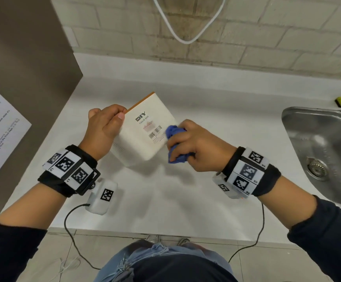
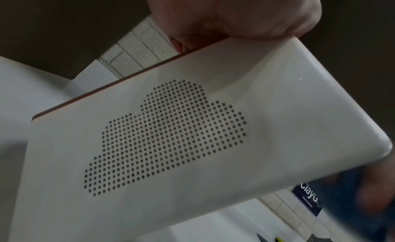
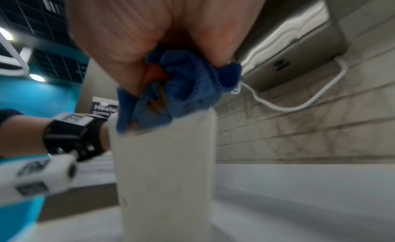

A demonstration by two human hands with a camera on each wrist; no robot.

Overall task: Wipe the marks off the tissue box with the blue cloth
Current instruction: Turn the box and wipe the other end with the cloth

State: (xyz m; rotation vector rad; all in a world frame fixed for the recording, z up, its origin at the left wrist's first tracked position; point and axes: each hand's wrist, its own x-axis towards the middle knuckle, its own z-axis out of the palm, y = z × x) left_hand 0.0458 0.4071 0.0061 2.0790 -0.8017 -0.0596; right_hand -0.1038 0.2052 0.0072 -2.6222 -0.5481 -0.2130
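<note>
Head view: the white plastic tissue box with an orange edge [image 1: 145, 129] sits at frame centre, lifted and tilted above the white desk [image 1: 165, 200], labelled face up. Left hand [image 1: 104, 127] grips its upper-left corner, thumb on the labelled face, fingers curled behind; probably held so to steady the box and present that face for wiping. Right hand [image 1: 196, 147] is closed round the bunched blue cloth [image 1: 174, 144], pressing it on the box's right edge beside the barcode. Wrists roughly level, forearms converging. Steel sink [image 1: 318, 151] at right edge. No marks discernible on the face.

Left wrist view: perforated cloud pattern [image 2: 166, 135] on the box side fills the frame; fingers [image 2: 245, 14] clamp the top corner at upper centre. Cloth a dark blur lower right.

Right wrist view: blurred. Cloth [image 3: 181, 90] wadded between curled fingers, touching the box's top edge [image 3: 166, 169]. Wiping judged under way.
</note>
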